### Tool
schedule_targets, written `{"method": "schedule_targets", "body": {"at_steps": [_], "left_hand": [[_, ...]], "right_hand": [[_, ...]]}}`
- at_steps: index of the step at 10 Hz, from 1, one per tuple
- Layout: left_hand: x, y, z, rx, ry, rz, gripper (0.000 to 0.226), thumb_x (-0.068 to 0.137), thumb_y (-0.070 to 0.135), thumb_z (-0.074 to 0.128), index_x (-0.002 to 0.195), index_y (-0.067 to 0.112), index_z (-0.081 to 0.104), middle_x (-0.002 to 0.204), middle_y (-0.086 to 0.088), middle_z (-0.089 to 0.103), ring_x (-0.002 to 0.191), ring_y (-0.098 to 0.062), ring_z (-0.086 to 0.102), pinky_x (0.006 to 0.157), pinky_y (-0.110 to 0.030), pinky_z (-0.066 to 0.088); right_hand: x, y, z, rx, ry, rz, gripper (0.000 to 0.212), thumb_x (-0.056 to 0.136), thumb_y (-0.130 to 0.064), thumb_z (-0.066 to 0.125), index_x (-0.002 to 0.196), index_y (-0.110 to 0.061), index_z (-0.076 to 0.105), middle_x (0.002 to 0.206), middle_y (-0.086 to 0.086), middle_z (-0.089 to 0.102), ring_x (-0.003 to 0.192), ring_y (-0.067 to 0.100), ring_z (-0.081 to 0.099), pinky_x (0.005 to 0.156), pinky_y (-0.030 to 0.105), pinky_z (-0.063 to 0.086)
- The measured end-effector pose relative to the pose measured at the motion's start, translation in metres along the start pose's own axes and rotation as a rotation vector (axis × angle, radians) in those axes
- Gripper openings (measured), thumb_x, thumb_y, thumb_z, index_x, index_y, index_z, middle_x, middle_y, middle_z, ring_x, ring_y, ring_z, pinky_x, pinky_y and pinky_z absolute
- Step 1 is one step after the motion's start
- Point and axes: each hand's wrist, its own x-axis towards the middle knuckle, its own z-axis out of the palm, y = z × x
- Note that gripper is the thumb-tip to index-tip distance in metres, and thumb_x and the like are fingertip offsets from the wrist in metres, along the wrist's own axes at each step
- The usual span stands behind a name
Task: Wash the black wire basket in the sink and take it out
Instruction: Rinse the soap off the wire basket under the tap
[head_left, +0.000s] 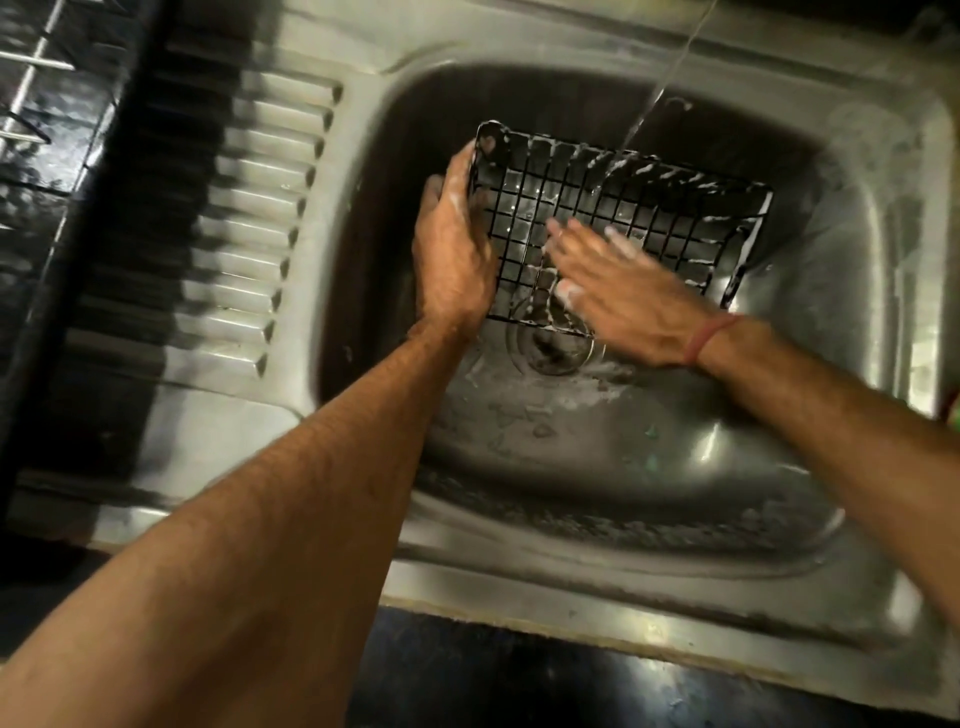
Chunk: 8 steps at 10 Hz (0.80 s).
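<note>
Black wire basket (618, 223) sits inside the steel sink (597, 441) basin, over the drain (550, 348), tilted, with soap foam along its far and right rims. Left hand (454, 260) holds the basket's left edge, grip wrapped on the rim with fingers curled around the wire side. Right hand (618, 291) lies flat on the grid bottom, fingers straight and spread, foam on the fingertips, grip wide and holding nothing; slightly blurred. Red thread band (711, 338) on the right wrist. Thin water stream (660, 88) falls from the far right onto the basket's far rim. Ribbed drainboard (249, 223) left of the basin. Foam patches on the basin floor near the drain. Dark table (467, 675) edge at the near side.
</note>
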Motion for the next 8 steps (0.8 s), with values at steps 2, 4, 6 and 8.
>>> {"method": "schedule_targets", "body": {"at_steps": [2,4,6,8], "left_hand": [[0.001,0.007,0.002,-0.12,-0.034,-0.091,0.059,0.096,-0.009,0.048,0.153,0.004,0.055,0.134,-0.021,0.064,0.114,-0.018,0.065,0.098,-0.003,0.042],[-0.001,0.007,0.005,-0.155,-0.047,-0.114,0.057,0.099,-0.008,0.048,0.154,0.005,0.055,0.135,-0.02,0.063,0.121,-0.022,0.065,0.106,-0.012,0.047],[-0.001,0.008,0.004,-0.15,-0.011,-0.128,0.065,0.091,-0.008,0.045,0.153,0.006,0.055,0.131,-0.016,0.064,0.112,-0.005,0.065,0.104,-0.012,0.048],[-0.001,0.003,0.009,-0.161,-0.01,-0.155,0.064,0.096,-0.01,0.049,0.155,0.013,0.055,0.127,-0.008,0.063,0.113,-0.007,0.065,0.1,-0.012,0.05]], "right_hand": [[-0.003,0.023,-0.012,-0.132,-0.075,-0.18,0.07,0.108,-0.051,0.002,0.167,-0.016,-0.013,0.174,0.005,-0.018,0.161,0.016,-0.019,0.132,0.043,-0.004],[0.003,0.029,-0.014,-0.211,0.054,-0.137,0.07,0.109,-0.039,0.024,0.168,-0.012,-0.002,0.175,0.009,-0.012,0.163,0.026,-0.01,0.132,0.052,0.005],[0.033,0.026,-0.023,-0.341,0.364,0.005,0.056,0.099,-0.008,0.062,0.152,-0.002,0.044,0.157,0.019,0.046,0.144,0.037,0.045,0.119,0.051,0.038],[0.05,0.033,-0.008,-0.318,0.425,-0.13,0.034,0.113,-0.015,0.038,0.143,-0.002,0.048,0.15,0.022,0.047,0.143,0.038,0.043,0.121,0.049,0.037]]}}
